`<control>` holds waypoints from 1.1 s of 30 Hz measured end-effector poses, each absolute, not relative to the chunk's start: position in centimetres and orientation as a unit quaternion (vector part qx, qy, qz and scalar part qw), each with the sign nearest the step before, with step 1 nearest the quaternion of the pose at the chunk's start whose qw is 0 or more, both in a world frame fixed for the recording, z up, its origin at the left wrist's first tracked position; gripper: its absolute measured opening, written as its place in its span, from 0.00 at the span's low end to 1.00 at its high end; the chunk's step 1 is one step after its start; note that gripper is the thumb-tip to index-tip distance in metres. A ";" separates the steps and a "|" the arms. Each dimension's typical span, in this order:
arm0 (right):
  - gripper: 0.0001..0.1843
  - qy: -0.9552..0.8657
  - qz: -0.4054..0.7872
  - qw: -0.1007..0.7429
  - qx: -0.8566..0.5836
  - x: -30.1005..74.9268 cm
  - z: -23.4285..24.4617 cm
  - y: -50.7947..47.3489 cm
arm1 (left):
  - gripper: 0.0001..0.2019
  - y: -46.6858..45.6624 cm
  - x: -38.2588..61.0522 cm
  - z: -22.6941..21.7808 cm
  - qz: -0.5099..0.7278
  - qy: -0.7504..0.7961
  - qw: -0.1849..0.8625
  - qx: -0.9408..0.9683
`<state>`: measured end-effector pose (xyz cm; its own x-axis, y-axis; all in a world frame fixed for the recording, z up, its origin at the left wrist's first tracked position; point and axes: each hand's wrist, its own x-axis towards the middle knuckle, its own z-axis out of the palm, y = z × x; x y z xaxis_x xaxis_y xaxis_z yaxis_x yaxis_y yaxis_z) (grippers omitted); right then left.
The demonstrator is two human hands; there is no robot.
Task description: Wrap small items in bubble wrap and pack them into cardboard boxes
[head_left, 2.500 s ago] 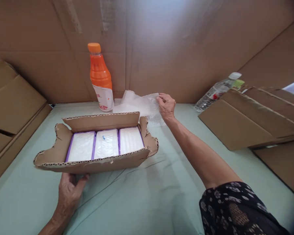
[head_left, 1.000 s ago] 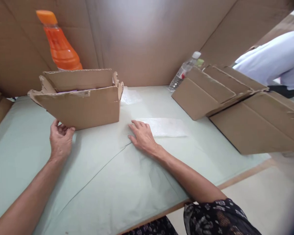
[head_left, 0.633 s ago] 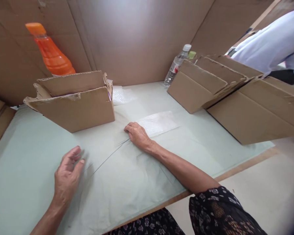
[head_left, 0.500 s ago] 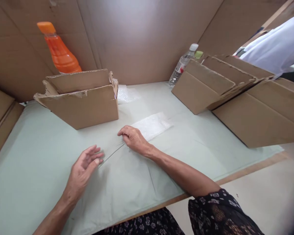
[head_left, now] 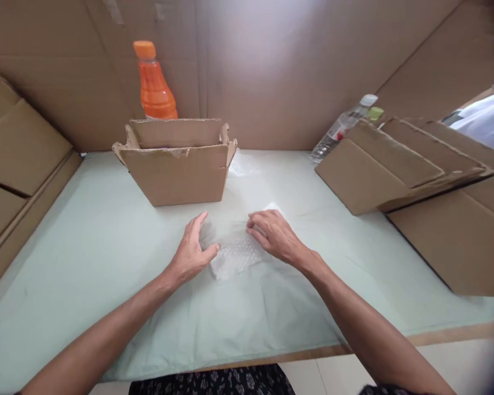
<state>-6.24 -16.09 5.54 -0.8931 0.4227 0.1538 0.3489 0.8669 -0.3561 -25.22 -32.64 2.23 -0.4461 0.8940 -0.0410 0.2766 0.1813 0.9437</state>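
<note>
A clear bubble wrap bag lies on the pale green cloth, between and partly under my hands. My left hand is open at its left side, thumb spread from the fingers, thumb tip at the bag's edge. My right hand is over the bag's right part, fingers curled in toward the thumb. What those fingers hold, if anything, is hidden. Part of the clear plastic shows beyond the right knuckles.
An open cardboard box stands behind my hands, with an orange bottle behind it. More clear plastic lies beside that box. On the right are further cardboard boxes and a tilted water bottle. A white sleeve shows far right.
The view has swung left. The bubble wrap now lies nearer, between my hands. My left hand has moved up to its edge. The thin dark strand between the hands no longer shows.
</note>
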 end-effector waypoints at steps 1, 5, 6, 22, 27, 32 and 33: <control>0.10 -0.962 0.168 0.121 -0.179 -6.1 6.1 -17.0 | 0.40 -32.3 -25.4 2.5 0.468 0.695 0.336 0.430; 0.08 -0.959 0.194 0.121 -0.168 -4.9 7.7 -18.3 | 0.22 -33.2 -26.3 4.5 0.419 0.634 0.463 0.457; 0.09 -0.957 0.209 0.104 -0.173 -4.6 7.7 -18.2 | 0.18 -34.0 -26.8 5.0 0.420 0.629 0.471 0.454; 0.20 -0.972 0.158 0.147 -0.094 -13.1 3.6 -23.4 | 0.17 -40.7 -31.5 3.0 0.264 0.748 -0.016 0.609; 0.21 -0.981 0.188 0.048 0.004 -13.0 0.1 -24.9 | 0.17 -40.7 -30.6 -0.2 0.222 0.750 0.018 0.623; 0.20 -0.970 0.155 0.105 -0.154 -4.7 0.2 -20.6 | 0.17 -41.3 -31.2 -0.3 0.252 0.731 0.026 0.633; 0.19 -0.961 0.153 0.128 -0.193 -3.6 0.6 -20.1 | 0.16 -41.4 -31.4 -0.2 0.271 0.735 0.024 0.621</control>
<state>-3.64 -20.11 0.65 -0.8933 0.4092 0.1862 0.3311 0.8790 -0.3432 -31.39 -41.44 -0.18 -0.2267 0.9262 0.3013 0.9001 0.0811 0.4281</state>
